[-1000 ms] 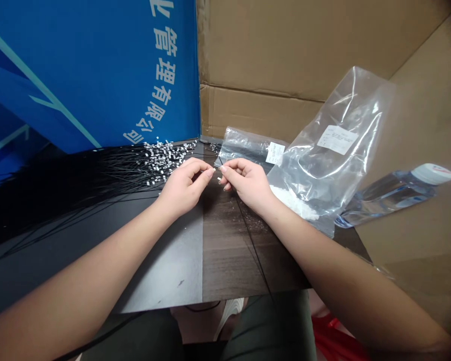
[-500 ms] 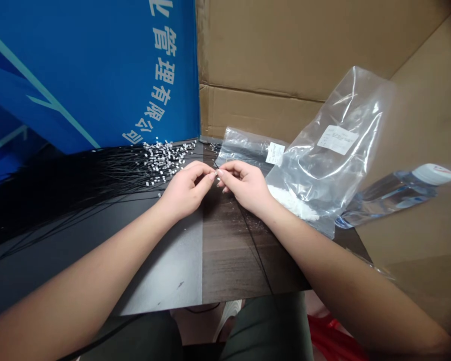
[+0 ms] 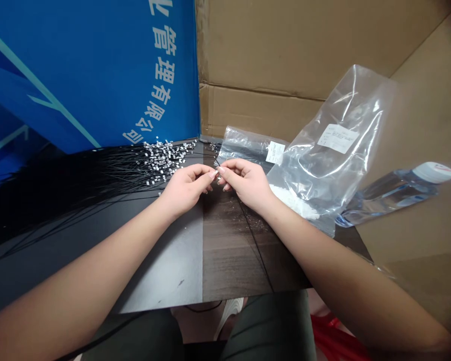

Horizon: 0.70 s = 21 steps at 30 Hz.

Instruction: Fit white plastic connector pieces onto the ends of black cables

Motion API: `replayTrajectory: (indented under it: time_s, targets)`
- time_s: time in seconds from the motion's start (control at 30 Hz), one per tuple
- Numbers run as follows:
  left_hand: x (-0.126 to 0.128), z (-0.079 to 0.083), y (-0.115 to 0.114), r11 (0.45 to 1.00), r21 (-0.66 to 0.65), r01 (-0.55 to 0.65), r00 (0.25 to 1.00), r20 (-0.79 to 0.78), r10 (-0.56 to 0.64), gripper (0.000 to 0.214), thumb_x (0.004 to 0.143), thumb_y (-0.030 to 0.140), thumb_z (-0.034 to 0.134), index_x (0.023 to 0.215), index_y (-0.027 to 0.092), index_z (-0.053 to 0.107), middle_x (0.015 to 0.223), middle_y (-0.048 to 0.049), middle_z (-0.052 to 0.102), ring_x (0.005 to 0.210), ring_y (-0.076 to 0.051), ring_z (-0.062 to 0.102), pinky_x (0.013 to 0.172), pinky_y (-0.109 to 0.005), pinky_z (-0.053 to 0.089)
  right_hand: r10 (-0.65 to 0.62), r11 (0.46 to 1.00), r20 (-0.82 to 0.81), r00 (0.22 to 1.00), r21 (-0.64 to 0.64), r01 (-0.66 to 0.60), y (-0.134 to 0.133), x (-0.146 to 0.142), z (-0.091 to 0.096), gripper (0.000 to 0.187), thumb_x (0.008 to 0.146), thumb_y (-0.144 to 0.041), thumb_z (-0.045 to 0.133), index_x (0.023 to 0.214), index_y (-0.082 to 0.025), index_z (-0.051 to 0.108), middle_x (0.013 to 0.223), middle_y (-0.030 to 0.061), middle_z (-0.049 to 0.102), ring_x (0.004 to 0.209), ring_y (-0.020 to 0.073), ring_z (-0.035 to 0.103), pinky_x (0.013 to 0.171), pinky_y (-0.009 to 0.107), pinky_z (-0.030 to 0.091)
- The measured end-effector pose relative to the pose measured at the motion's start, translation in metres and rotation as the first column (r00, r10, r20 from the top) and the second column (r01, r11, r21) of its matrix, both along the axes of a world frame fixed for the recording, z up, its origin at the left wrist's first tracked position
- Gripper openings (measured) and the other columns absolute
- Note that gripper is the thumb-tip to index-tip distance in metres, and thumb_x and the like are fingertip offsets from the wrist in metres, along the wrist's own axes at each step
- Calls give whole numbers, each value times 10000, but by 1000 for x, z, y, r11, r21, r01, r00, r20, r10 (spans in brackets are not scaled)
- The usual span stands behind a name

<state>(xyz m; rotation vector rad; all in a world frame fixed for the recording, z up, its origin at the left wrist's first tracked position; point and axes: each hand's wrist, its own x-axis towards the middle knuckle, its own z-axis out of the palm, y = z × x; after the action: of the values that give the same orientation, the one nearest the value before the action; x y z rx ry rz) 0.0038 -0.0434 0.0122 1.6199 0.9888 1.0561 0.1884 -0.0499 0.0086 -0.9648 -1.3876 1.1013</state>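
My left hand (image 3: pixel 186 188) and my right hand (image 3: pixel 246 183) meet fingertip to fingertip over the dark wood part of the table. In my right hand a thin black wire (image 3: pixel 258 250) is pinched; it trails down past the wrist to the table's front edge. My left thumb and forefinger are pressed together at the wire's end, on something too small to name. Left of the hands lies a large bundle of black wires (image 3: pixel 60 185), many with small white connectors (image 3: pixel 163 158) at their ends.
A clear plastic bag (image 3: pixel 342 165) with small white pieces (image 3: pixel 295 201) leans at the right. Behind the hands lies a flatter labelled bag (image 3: pixel 248 144). A water bottle (image 3: pixel 396 193) lies tilted at far right. Cardboard (image 3: pixel 263 50) and a blue panel (image 3: pixel 97 60) close off the back.
Both hands stay together in nearly the same place. The lower fingers of my left hand show a little more below the thumb now. Nothing else has visibly moved.
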Motion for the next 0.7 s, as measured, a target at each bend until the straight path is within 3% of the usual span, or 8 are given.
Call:
replayTrajectory:
  time_s: [0.23,0.7]
  targets:
    - [3,2,-1,991,-115,-62,985,151,79,252,832,394,832,833,151,766,722,-17,678,657,-122,570,661,-269,471,-20,999,64,998,51,17,0,0,-5,238,903,-420,744,915,-183,732,762,16,719,712,148,697,609,268,574]
    - [1,-1,2,976,-214,-53,975,199,96,237,766,368,858,827,145,808,690,-24,683,653,-132,575,653,-283,448,-52,983,254,966,181,6,1,2,-15,178,972,-335,692,1037,-226,817,889,21,792,776,170,745,788,336,603]
